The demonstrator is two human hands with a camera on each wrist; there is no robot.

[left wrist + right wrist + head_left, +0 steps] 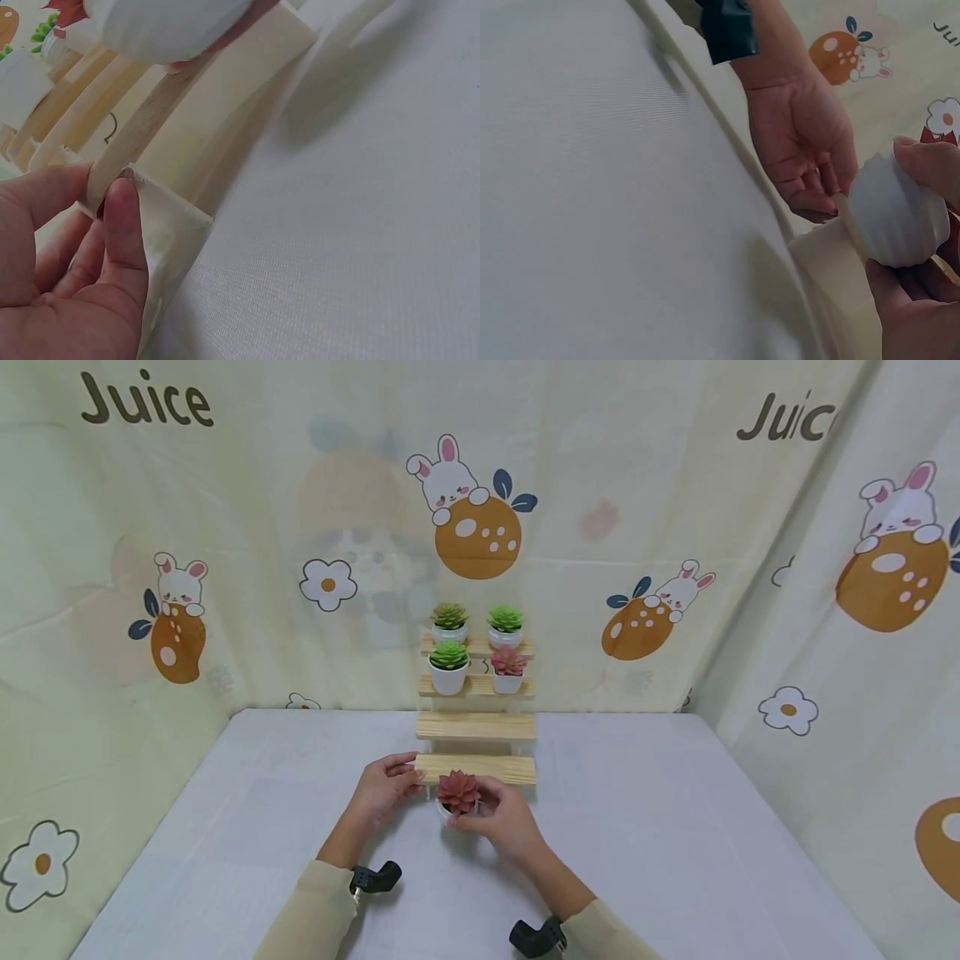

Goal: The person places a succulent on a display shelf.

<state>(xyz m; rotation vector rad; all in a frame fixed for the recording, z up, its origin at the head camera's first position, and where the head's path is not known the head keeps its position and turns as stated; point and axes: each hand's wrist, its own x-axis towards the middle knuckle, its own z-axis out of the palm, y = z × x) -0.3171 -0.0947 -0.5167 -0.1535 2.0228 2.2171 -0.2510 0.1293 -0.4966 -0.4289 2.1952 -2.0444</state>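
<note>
A small wooden tiered shelf (pixel 476 725) stands at the back middle of the table. My left hand (pixel 385 789) pinches the left end of its lowest board (pixel 142 124) between thumb and fingers. In my right hand (pixel 504 818) is a red succulent (pixel 458 791) in a white pot (pixel 896 214), held by the pot's sides just in front of that board. From the right wrist the ribbed pot shows tilted, thumb and fingers around it. On the upper boards sit a red succulent (pixel 509 662) and several green ones, among them a bright green one (pixel 448 656), all in white pots.
A white cloth covers the table (pixel 637 827). Behind and at both sides hangs a cream curtain (pixel 262 635) printed with bunnies, fruit and flowers. The shelf's top reaches close to the back curtain. Black wrist straps (pixel 375 878) sit on both forearms.
</note>
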